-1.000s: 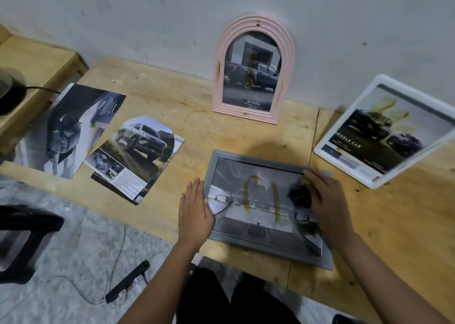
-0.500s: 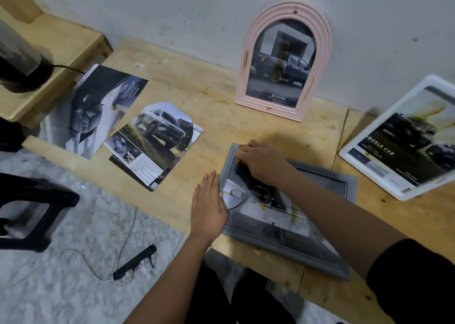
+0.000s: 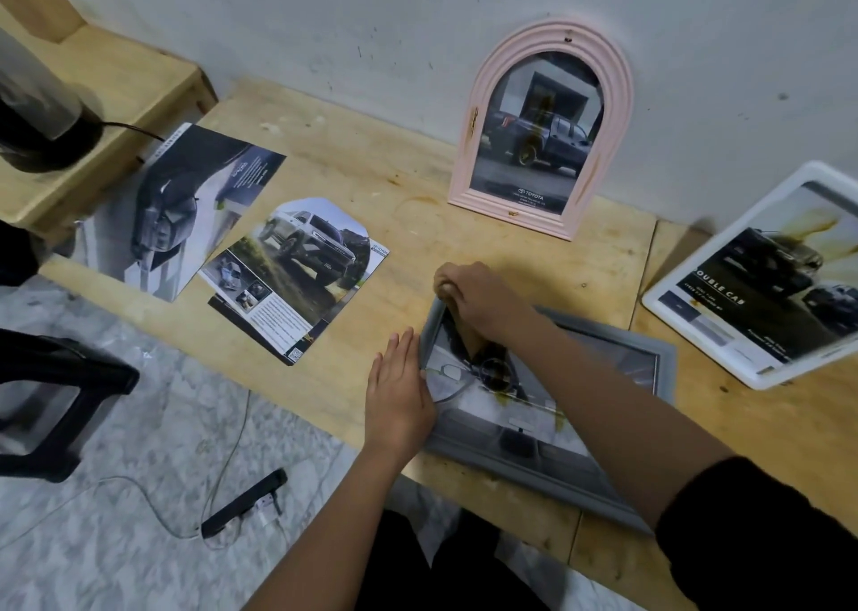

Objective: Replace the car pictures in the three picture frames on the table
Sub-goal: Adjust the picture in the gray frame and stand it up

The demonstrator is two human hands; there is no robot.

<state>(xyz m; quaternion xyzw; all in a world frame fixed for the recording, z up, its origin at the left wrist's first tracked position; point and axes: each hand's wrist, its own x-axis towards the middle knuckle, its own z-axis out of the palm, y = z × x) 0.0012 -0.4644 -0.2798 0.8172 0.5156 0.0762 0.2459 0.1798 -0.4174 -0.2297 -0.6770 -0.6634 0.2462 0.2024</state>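
A grey picture frame [image 3: 652,353] with a stained car picture lies flat at the table's near edge. My right hand [image 3: 478,302] reaches across it, fingers curled over its far-left corner. My left hand [image 3: 399,392] rests flat against the frame's left side, fingers straight. A pink arched frame [image 3: 466,155] holding a pickup picture leans on the wall behind. At the right edge a white frame [image 3: 668,285] with a dark car picture stands tilted. Two loose car pictures lie to the left: an arch-cut one [image 3: 297,276] and a darker rectangular one [image 3: 185,202].
A black appliance [image 3: 37,114] with a cord stands on a low wooden shelf [image 3: 139,86] at the far left. Below the table, a black stool [image 3: 51,401] stands on the marble floor, and a phone [image 3: 246,501] lies there on a white cable.
My right hand has moved from the grey frame's right side across to its far-left corner and curled over it. My left hand has stayed at the left side.
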